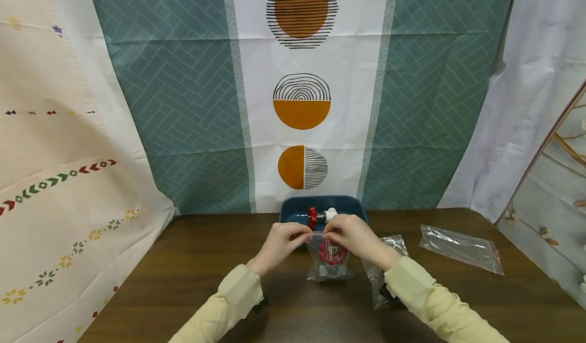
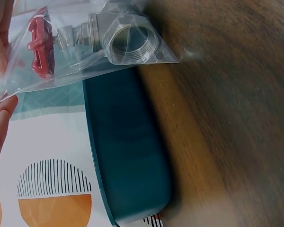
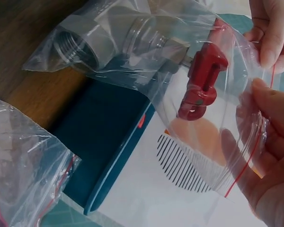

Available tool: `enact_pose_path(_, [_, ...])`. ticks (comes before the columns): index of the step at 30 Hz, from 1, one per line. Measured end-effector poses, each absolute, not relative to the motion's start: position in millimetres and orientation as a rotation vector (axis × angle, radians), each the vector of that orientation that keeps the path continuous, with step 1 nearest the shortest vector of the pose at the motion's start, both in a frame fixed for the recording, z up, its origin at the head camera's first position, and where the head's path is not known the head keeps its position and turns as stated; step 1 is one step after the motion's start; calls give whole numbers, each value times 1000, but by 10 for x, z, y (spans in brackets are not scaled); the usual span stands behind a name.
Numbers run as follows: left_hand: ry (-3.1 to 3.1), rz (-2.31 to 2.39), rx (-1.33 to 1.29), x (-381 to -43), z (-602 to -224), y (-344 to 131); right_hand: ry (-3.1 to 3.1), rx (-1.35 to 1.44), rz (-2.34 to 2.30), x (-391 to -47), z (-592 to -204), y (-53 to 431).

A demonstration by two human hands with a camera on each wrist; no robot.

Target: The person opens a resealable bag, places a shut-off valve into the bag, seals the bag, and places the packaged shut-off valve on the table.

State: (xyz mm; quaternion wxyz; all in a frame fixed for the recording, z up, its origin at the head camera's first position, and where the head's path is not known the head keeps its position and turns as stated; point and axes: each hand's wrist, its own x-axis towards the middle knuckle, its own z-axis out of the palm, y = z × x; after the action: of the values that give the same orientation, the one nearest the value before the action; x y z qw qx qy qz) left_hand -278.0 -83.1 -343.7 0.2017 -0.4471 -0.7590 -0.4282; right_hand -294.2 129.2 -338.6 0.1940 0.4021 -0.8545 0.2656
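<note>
Both hands pinch the top of a clear zip bag with a red zip line, the left hand (image 1: 286,237) at its left side and the right hand (image 1: 353,235) at its right. Inside the bag is a metal valve (image 3: 85,45) with a red handwheel (image 3: 203,80). In the head view the bagged valve hangs upright low over the table or touches it; I cannot tell which. The left wrist view shows the valve's threaded opening (image 2: 132,45) facing the camera.
Behind the hands stands a dark blue bin (image 1: 293,204) holding a white valve (image 1: 330,213) with a red handle. Another clear bag (image 1: 379,294) with something inside lies beneath the right forearm. Further right, a flat clear bag (image 1: 460,249) rests on the wooden table (image 1: 206,251).
</note>
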Motion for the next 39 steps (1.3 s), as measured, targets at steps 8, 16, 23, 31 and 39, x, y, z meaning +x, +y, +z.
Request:
enact_pose_path(8, [-2096, -1211, -1244, -2725, -3417, -846, -2456, 1153, 869, -2934, -3354, 1289])
enact_pose_path(16, [-2097, -1218, -1265, -2739, -3421, -850, -2407, 1169, 811, -2943, -3348, 1280])
enact_pose_path(23, [-2072, -1201, -1283, -2757, -3441, -844, -2359, 1166, 732, -2937, -3340, 1254])
enact_pose_path(31, [-2128, -1209, -1276, -2751, -3423, -820, -2340, 1170, 759, -2930, -3355, 1256])
enact_pose_path(39, [-2108, -1202, -1268, -2738, -3424, -806, -2423, 1143, 914, -2921, -3397, 1339])
